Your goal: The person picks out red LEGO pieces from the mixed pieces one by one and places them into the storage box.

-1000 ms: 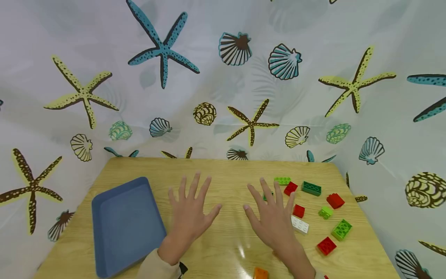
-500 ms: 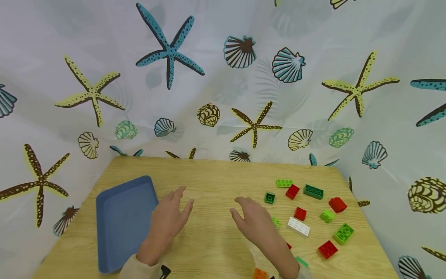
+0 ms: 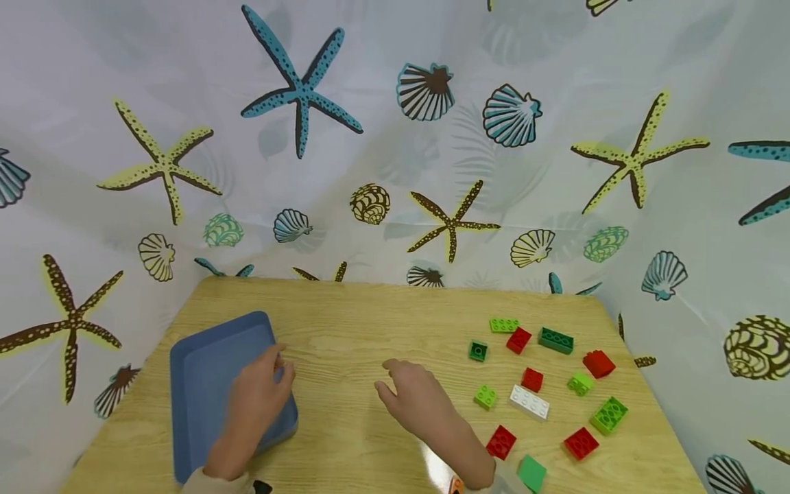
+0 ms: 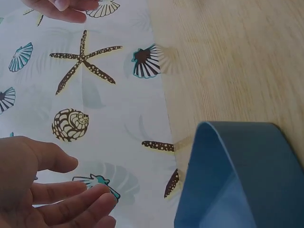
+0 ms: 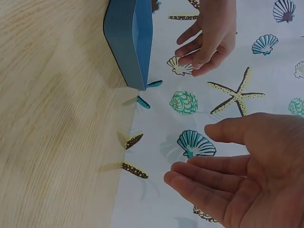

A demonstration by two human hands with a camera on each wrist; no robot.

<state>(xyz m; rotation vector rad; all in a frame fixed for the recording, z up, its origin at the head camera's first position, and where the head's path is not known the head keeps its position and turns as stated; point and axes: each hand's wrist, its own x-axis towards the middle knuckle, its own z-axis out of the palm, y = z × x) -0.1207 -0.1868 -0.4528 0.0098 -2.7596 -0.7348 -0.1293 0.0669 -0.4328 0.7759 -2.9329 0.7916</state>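
Note:
My left hand [image 3: 256, 394] hovers over the right part of a blue tray [image 3: 177, 412], its fingers loosely bent with nothing in them. In the left wrist view that same hand [image 4: 57, 190] shows an empty palm and relaxed fingers, the tray's wall [image 4: 261, 161] to its right. My right hand [image 3: 416, 398] is over the middle of the table, fingers relaxed and holding nothing. Closest to it on the right are a light green brick [image 3: 485, 396], a red brick [image 3: 501, 442] and a dark green brick [image 3: 478, 350]. An orange brick [image 3: 456, 484] is partly hidden by the right forearm.
Several more toy bricks lie on the right of the wooden table [image 3: 345, 315], among them a white brick [image 3: 529, 402], a dark green brick [image 3: 555, 340] and a green piece [image 3: 531, 473]. A cloth [image 3: 382, 137] printed with starfish and shells hangs behind and at both sides.
Both hands have moved left and a little nearer me, from spread fingers to loosely bent ones. The left hand has come over the tray. More bricks show beside the right arm.

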